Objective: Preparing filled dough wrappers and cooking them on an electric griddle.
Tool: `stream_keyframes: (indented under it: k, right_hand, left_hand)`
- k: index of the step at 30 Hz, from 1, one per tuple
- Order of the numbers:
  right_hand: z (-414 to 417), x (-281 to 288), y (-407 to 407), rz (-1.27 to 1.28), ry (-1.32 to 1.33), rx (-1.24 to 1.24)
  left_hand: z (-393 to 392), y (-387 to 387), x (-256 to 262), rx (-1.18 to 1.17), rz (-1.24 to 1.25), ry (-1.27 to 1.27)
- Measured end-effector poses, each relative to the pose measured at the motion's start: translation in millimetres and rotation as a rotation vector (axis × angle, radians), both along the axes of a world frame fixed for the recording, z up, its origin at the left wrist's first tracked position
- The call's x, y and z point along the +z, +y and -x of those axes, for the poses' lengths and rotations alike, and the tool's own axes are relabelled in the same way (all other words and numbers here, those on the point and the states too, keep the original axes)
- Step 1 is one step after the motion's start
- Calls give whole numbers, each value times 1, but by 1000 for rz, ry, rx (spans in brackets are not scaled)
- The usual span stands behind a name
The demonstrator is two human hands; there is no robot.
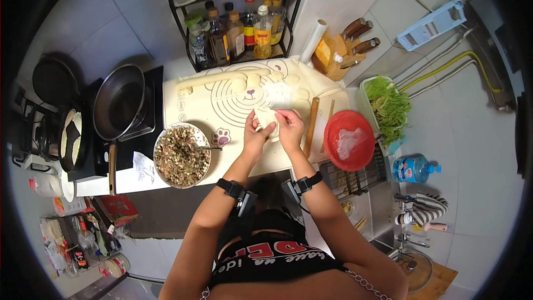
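Both hands pinch a piece of pale dough (265,116) above a printed kneading mat (195,112). My left hand (257,132) grips its left and lower side, and my right hand (290,126) holds its right edge. Whether filling is inside the dough cannot be seen. Behind the hands lie a long dough roll (212,79), several dough pieces (253,79) and a patch of white flour (278,93). A bowl of chopped filling (182,156) with a spoon (210,148) stands to the left. Right of my right hand lies a wooden rolling pin (311,127).
A red bowl (329,141) and a green-leaf vegetable basket (363,91) stand at the right, near a sink (377,212). A frying pan (120,102) rests on the stove at left. A bottle rack (239,63) and a knife block (333,66) stand at the back.
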State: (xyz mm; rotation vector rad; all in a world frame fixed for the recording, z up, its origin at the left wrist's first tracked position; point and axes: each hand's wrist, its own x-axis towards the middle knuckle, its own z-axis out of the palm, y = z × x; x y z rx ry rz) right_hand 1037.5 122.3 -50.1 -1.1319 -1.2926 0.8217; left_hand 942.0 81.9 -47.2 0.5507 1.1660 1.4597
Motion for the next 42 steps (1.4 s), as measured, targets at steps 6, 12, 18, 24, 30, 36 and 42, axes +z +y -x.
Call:
stream_keyframes:
  k: [6, 12, 18, 24, 30, 36, 42]
  right_hand:
    - [8, 47, 12, -107, -143, 97]
    - [34, 72, 13, -157, -76, 165]
    - [52, 100, 7, -291, -195, 127]
    - [59, 140, -16, -499, -74, 152]
    - [49, 177, -25, -602, -240, 225]
    - [46, 200, -11, -198, -161, 860]
    - [38, 226, -21, 28, -445, 874]
  left_hand:
    - [26, 2, 42, -189, 28, -177]
    - [58, 7, 66, -183, -68, 36]
    - [77, 2, 87, -289, -146, 78]
    - [101, -15, 115, -394, -311, -227]
    - [122, -25, 140, -782, -214, -693]
    - [122, -22, 145, -1201, -186, -783]
    - [125, -18, 148, -1290, -108, -783]
